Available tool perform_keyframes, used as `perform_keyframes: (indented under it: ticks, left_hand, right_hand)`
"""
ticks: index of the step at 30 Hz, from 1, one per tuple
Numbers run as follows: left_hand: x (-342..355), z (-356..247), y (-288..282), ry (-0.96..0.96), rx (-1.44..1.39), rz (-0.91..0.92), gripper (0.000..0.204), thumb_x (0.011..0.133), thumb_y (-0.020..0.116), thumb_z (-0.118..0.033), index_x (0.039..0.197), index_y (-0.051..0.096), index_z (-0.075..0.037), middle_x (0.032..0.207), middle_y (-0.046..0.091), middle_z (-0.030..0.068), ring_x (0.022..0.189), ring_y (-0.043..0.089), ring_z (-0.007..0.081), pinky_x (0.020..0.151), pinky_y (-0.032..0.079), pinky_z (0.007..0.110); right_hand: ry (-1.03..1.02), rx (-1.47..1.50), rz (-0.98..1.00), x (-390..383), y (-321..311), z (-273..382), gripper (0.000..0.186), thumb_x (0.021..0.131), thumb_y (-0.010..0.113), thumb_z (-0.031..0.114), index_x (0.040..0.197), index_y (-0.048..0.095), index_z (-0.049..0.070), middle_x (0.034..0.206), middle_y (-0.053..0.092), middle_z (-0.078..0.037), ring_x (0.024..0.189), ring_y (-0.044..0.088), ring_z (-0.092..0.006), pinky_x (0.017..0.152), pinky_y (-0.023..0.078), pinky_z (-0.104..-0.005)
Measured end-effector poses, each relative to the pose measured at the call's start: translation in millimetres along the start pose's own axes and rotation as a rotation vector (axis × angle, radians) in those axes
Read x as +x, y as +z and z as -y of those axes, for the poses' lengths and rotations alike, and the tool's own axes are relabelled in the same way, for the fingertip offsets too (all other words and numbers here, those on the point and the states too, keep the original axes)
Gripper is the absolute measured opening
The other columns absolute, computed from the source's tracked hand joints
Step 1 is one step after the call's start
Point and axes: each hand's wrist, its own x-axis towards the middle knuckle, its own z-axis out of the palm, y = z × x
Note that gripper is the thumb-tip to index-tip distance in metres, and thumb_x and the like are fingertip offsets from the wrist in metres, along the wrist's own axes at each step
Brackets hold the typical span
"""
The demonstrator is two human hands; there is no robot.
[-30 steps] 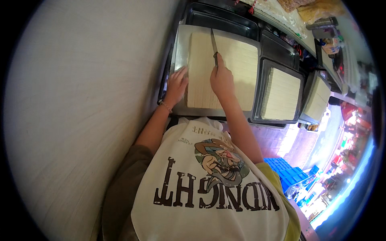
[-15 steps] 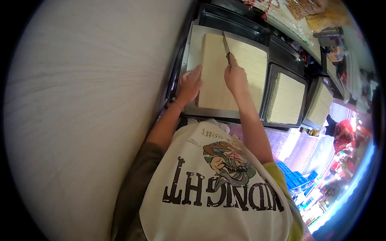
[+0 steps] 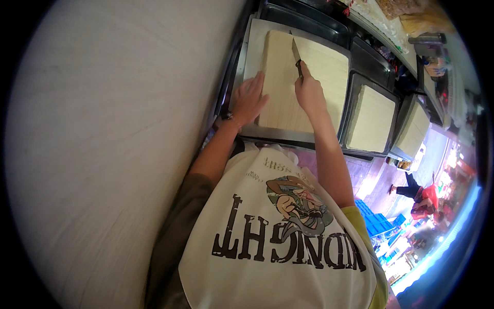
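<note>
A large pale, tofu-like slab (image 3: 327, 72) lies on a metal sheet (image 3: 257, 36) in front of me, with faint parallel cut lines across its right part. Over its left part there seems to be a flat, wood-grained board (image 3: 280, 92). My left hand (image 3: 249, 101) rests at the left edge of this board, fingers stretched out and touching it. In my right hand (image 3: 311, 95) is a knife (image 3: 295, 50), gripped by its dark handle. The blade points away from me along the board's right side, near the far end of the slab.
Dark trays (image 3: 303, 20) stand beyond and to the right. One holds another pale slab (image 3: 371, 118), and a third slab (image 3: 413, 126) sits farther right. A white wall (image 3: 118, 129) runs close on my left. A person in red (image 3: 424, 198) and blue crates (image 3: 374, 219) are lower right.
My left hand has slid onto the board's edge, its fingers now straighter. The knife stays near the slab's far end. The view has shifted slightly, and more of the person in red shows.
</note>
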Motion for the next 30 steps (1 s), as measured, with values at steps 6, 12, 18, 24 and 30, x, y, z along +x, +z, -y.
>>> perform_keyframes:
  ticks: [6, 12, 18, 24, 30]
  left_hand:
    - [-0.1, -0.3, 2.4, 0.007, 0.035, -0.012, 0.072, 0.097, 0.042, -0.042, 0.155, 0.014, -0.010, 0.159, 0.023, 0.0049, 0.134, 0.031, 0.0266, 0.111, 0.017, 0.045]
    - [1.7, -1.6, 4.2, -0.002, 0.104, 0.003, 0.073, 0.096, 0.045, -0.038, 0.155, 0.014, -0.009, 0.159, 0.023, 0.0051, 0.133, 0.031, 0.0262, 0.110, 0.018, 0.044]
    - [0.1, 5.3, 11.8, 0.045, 0.106, -0.070, 0.073, 0.095, 0.046, -0.036, 0.155, 0.014, -0.010, 0.159, 0.024, 0.0043, 0.132, 0.031, 0.0262, 0.109, 0.019, 0.044]
    - [0.5, 5.3, 12.7, 0.040, 0.087, -0.069, 0.072, 0.095, 0.045, -0.039, 0.155, 0.014, -0.011, 0.159, 0.025, 0.0041, 0.133, 0.031, 0.0261, 0.108, 0.019, 0.046]
    - [3.0, 8.2, 12.9, 0.045, 0.089, -0.066, 0.072, 0.096, 0.043, -0.041, 0.155, 0.015, -0.011, 0.159, 0.026, 0.0043, 0.133, 0.032, 0.0265, 0.108, 0.019, 0.046]
  right_hand:
    - [0.017, 0.031, 0.004, -13.3, -3.0, 5.8, 0.051, 0.089, 0.048, 0.012, 0.139, 0.044, 0.002, 0.080, 0.064, -0.031, 0.077, 0.064, -0.0469, 0.072, 0.051, -0.0537]
    - [0.053, 0.049, 0.032, -27.8, -1.5, 8.0, 0.050, 0.090, 0.046, 0.012, 0.140, 0.044, 0.001, 0.079, 0.064, -0.031, 0.076, 0.064, -0.0466, 0.073, 0.051, -0.0543]
    - [0.061, 0.071, 0.036, -44.2, -0.8, 10.0, 0.051, 0.090, 0.046, 0.011, 0.139, 0.043, 0.001, 0.077, 0.063, -0.032, 0.074, 0.063, -0.0468, 0.070, 0.049, -0.0543]
    - [0.083, 0.069, 0.061, -57.6, 3.0, 6.1, 0.052, 0.090, 0.046, 0.011, 0.141, 0.041, 0.000, 0.077, 0.062, -0.032, 0.072, 0.063, -0.0469, 0.069, 0.049, -0.0547]
    - [0.046, 0.069, 0.069, -68.3, 4.7, 1.5, 0.053, 0.090, 0.046, 0.013, 0.142, 0.040, 0.001, 0.074, 0.063, -0.031, 0.069, 0.063, -0.0464, 0.068, 0.050, -0.0558]
